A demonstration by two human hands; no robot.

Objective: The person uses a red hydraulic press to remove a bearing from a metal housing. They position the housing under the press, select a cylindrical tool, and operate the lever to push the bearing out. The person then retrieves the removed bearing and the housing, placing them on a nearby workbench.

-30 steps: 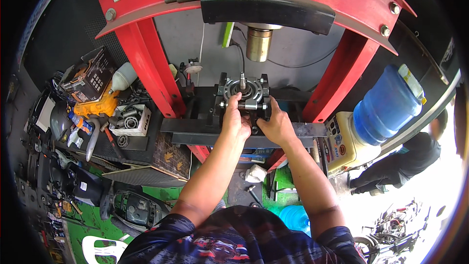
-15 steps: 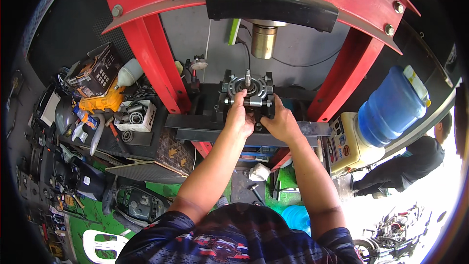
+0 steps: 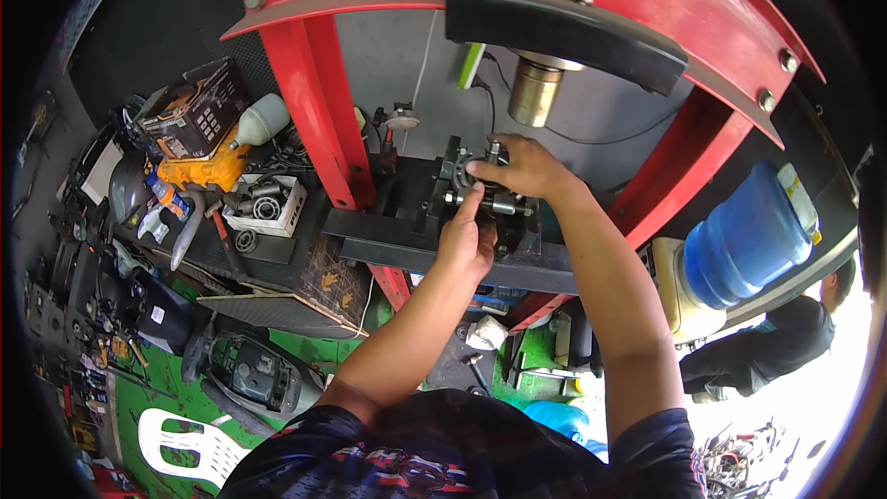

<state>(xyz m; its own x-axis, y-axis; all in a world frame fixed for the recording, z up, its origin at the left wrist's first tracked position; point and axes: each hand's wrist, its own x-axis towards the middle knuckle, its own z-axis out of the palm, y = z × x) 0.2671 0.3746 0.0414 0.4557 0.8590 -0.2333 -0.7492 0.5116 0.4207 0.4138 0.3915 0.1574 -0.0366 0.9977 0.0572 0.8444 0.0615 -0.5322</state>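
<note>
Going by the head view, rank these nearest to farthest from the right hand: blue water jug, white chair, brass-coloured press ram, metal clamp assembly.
From the right hand:
1. Metal clamp assembly: right at its fingers.
2. Brass-coloured press ram: just beyond, overhead.
3. Blue water jug: off to the right.
4. White chair: lower left.

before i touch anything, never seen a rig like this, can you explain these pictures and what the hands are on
A person works bare-handed, filmed by a head-worn camera looking down. The red steel frame looks like a press, with a brass-coloured metal cylinder hanging from its top. Lower down, a dark metal fixture with a silver bolt across it sits on black steel bars. The left hand is at its near side, the right hand over its top; their grip is partly hidden. On the dark workbench leftward, a white open box holds metal parts.
</note>
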